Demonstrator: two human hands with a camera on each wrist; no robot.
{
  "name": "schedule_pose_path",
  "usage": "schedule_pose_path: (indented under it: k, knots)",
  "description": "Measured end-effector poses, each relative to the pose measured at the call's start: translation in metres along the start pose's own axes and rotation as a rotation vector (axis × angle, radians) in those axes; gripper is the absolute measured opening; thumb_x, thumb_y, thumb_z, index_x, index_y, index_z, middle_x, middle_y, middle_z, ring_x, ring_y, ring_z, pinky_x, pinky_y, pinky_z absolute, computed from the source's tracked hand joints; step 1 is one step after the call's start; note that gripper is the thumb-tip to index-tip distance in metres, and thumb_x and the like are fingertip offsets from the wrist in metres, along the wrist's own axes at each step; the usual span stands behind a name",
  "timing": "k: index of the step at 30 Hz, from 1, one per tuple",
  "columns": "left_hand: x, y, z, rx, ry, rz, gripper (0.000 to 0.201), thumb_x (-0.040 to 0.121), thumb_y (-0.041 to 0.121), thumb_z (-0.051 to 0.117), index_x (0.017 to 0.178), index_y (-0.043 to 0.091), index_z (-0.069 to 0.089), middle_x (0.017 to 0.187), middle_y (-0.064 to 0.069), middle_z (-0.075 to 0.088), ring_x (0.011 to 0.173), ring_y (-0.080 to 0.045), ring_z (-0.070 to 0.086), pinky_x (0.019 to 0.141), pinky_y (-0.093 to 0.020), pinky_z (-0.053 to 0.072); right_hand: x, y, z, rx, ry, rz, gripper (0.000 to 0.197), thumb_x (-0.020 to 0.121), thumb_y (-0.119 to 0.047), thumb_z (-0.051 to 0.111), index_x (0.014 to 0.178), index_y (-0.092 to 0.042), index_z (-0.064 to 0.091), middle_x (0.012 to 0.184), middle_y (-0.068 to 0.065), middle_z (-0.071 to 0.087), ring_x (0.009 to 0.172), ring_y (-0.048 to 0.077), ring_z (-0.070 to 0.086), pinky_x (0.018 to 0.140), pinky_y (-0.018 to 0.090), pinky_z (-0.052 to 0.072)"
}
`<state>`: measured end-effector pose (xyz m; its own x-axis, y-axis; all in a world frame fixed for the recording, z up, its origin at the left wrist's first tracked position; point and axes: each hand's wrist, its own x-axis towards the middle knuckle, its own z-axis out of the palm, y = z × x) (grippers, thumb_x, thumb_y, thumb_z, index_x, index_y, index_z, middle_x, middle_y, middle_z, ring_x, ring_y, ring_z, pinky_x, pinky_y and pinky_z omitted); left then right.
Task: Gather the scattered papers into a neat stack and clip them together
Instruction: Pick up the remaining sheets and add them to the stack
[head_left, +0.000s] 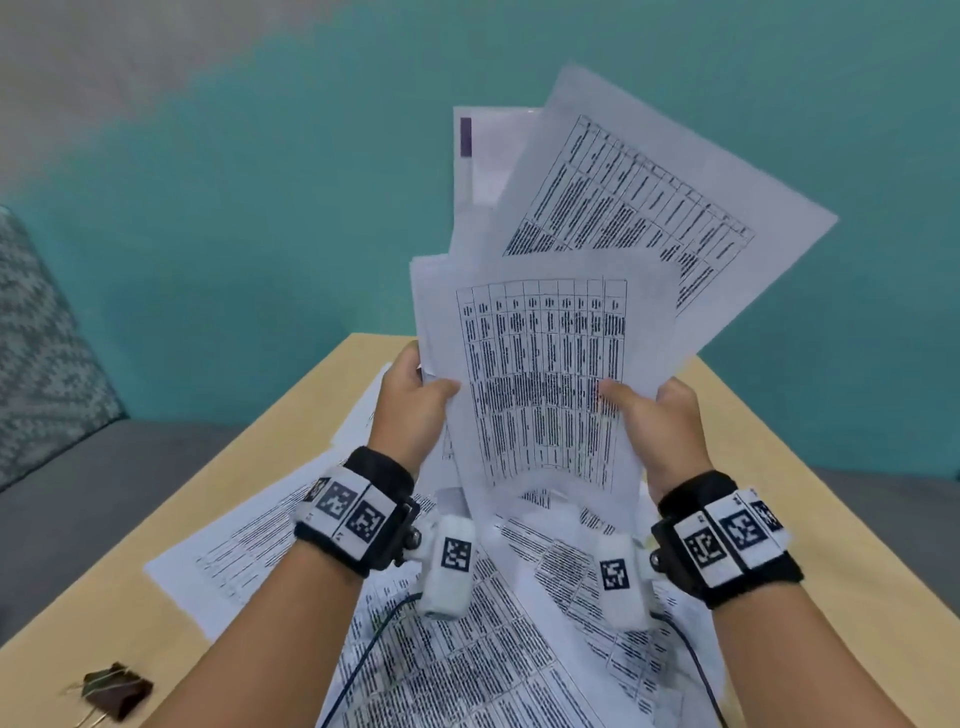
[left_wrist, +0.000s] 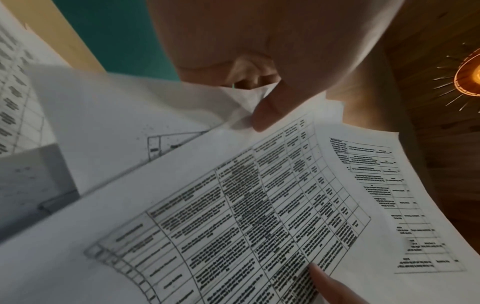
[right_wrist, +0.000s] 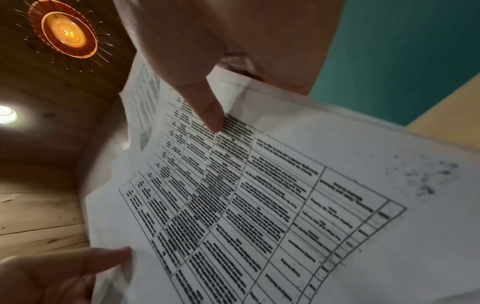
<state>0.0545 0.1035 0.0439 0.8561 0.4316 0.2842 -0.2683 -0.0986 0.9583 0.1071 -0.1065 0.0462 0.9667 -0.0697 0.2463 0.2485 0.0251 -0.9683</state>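
Centre frame, above table (head_left: 769, 441) | left hand (head_left: 415, 400) and right hand (head_left: 660, 421) pinch fanned printed sheets (head_left: 545, 374) upright, probably for squaring edges | binder clip (head_left: 117, 690) lower left, untouched

Wooden table (head_left: 810, 499) bears scattered papers (head_left: 467, 649) and binder clip (head_left: 118, 688)

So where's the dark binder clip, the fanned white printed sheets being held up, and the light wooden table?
dark binder clip (head_left: 118, 689): head view, its folded body.
fanned white printed sheets (head_left: 545, 384): head view, front sheet's table grid.
light wooden table (head_left: 62, 639): head view, bare near-left surface.
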Motion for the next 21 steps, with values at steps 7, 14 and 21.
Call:
schedule_pose_path:
  k: [7,14,21]
  knots:
    - [0.002,-0.002,-0.004,-0.007,0.026,-0.043,0.034,0.096,-0.006,0.051,0.107,0.023,0.065,0.116,-0.007,0.074,0.111,-0.034,0.069,0.1,-0.053,0.055,0.003,0.007,0.0,-0.013,-0.038,0.003,0.02,0.093,-0.017,0.069,0.084,-0.023,0.052,0.084,-0.01,0.056,0.08,0.011,0.055,0.084,0.031,0.042]
    - [-0.001,-0.01,0.0,0.015,-0.003,-0.088,0.034,0.099,0.001,0.051,0.106,0.032,0.066,0.118,-0.01,0.072,0.115,-0.038,0.066,0.104,-0.055,0.052,0.001,0.013,0.0,0.027,-0.036,0.015,0.018,0.097,-0.022,0.064,0.109,-0.013,0.053,0.107,-0.016,0.053,0.104,0.012,0.048,0.096,0.029,0.037]
    - [0.001,-0.005,0.001,-0.038,0.017,-0.067,0.039,0.098,-0.004,0.048,0.109,0.03,0.065,0.116,0.003,0.074,0.114,-0.024,0.069,0.104,-0.047,0.053,0.0,0.011,0.005,0.014,-0.015,-0.055,0.026,0.101,-0.021,0.057,0.079,-0.025,0.045,0.074,-0.017,0.043,0.075,0.005,0.047,0.084,0.025,0.039]
